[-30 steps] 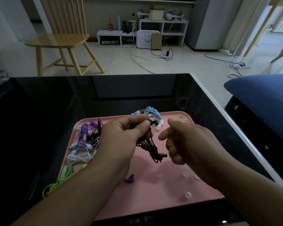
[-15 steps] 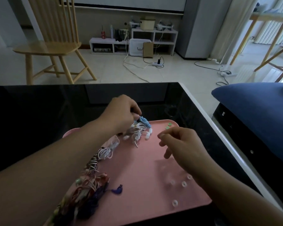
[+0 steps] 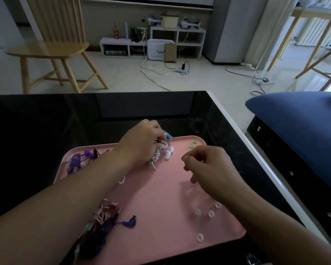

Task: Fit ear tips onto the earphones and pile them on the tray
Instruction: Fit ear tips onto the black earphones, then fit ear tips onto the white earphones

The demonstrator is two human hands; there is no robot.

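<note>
A pink tray [image 3: 161,203] lies on the black table. At its far edge, my left hand [image 3: 141,144] has its fingers curled into a bundle of white earphones [image 3: 168,153]. A blue earphone coil [image 3: 167,135] lies beside them, and a dark bit shows at my fingertips. To the right, my right hand [image 3: 204,165] hovers over the tray with thumb and forefinger pinched; nothing shows between them. Two green ear tips [image 3: 193,143] lie at the far right corner. Several clear ear tips [image 3: 211,213] lie near the right front. Purple earphones [image 3: 75,161] sit at the far left.
A blurred tangle of mixed cables [image 3: 99,220] and a loose purple earbud [image 3: 129,223] lie by my left forearm. The table's white edge [image 3: 237,134] runs along the right, with a blue cushion [image 3: 294,121] beyond. A wooden chair [image 3: 52,48] stands behind.
My left hand, which held black earphones over the tray's middle, has reached forward to the white and blue pile at the far edge. My right hand stays pinched, shifted slightly right.
</note>
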